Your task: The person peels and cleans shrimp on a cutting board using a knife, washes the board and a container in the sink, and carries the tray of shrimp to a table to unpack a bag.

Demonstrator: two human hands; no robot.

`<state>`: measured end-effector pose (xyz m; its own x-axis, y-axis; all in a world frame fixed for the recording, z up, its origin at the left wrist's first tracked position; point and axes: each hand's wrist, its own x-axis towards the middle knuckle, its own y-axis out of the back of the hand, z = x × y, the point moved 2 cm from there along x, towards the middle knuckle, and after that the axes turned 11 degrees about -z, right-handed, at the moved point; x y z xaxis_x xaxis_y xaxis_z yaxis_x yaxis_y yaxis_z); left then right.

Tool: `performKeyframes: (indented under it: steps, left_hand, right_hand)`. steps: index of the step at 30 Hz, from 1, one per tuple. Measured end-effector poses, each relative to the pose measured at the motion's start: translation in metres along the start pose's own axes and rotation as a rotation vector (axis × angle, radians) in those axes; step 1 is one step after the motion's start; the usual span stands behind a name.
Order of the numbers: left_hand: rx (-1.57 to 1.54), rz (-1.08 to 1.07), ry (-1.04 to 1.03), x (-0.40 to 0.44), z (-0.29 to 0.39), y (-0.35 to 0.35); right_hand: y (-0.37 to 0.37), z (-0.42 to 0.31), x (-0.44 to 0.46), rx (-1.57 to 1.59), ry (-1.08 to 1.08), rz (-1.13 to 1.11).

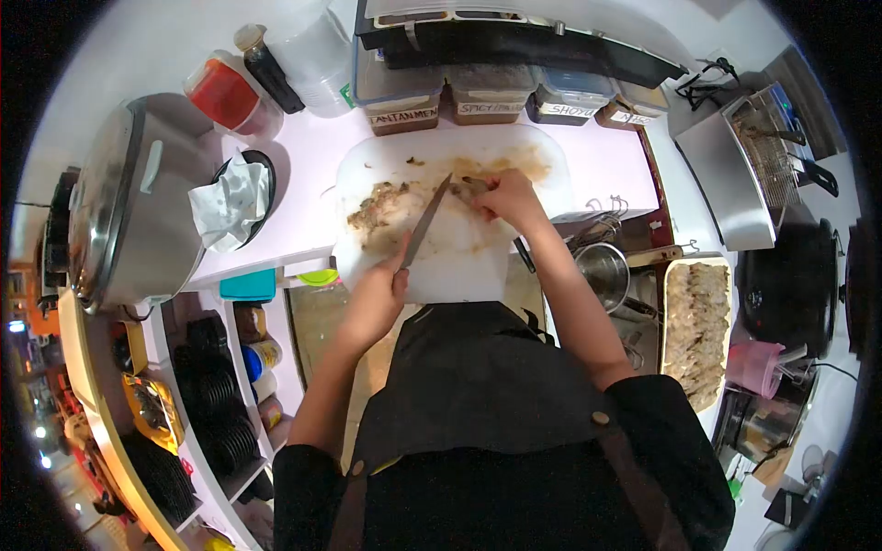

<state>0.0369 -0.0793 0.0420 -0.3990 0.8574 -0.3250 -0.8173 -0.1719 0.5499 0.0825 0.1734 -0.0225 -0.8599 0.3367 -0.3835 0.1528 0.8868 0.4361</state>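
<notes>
A white cutting board point(450, 266) lies on the counter, stained brown toward its far right. My left hand point(375, 296) is closed around the handle of a knife point(428, 220), whose blade points away from me over the middle of the board. Just right of the blade tip, my right hand point(507, 198) pinches a small brownish piece of food point(475, 186) against the board. Left of the blade sits a pile of chopped greyish-brown bits point(378, 208). A few dark scraps lie near the board's far edge.
Labelled sauce containers point(401, 112) line the back of the counter. At left stand a large steel pot point(152, 202) and a black bowl point(267, 188) with crumpled paper. On the right are a metal pan point(603, 275), a tray of food point(696, 331) and a fryer point(735, 184).
</notes>
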Motion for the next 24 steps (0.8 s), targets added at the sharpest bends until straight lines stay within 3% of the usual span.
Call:
performKeyframes:
  steps: [4, 7, 10, 16, 21, 24]
  left_hand:
    - [0.085, 0.001, -0.027, 0.002, -0.007, -0.005]
    - [0.051, 0.029, 0.119, 0.002, -0.01, 0.0]
    - [0.095, 0.049, -0.072, -0.001, -0.004, -0.001]
    - [0.089, 0.057, 0.089, -0.002, -0.011, 0.006]
    - [0.16, 0.028, -0.005, -0.008, 0.002, -0.003]
    - [0.159, 0.079, 0.11, -0.003, -0.016, 0.006]
  right_hand:
    - [0.0, -0.01, -0.004, 0.17, -0.043, -0.013]
    - [0.001, -0.016, -0.008, 0.208, -0.044, -0.004]
    - [0.001, -0.016, -0.01, 0.216, -0.016, 0.003]
    - [-0.001, 0.007, 0.006, 0.11, 0.009, 0.001]
    - [-0.002, -0.01, -0.004, 0.155, -0.006, 0.003]
    - [-0.001, -0.01, -0.006, 0.141, -0.015, 0.029]
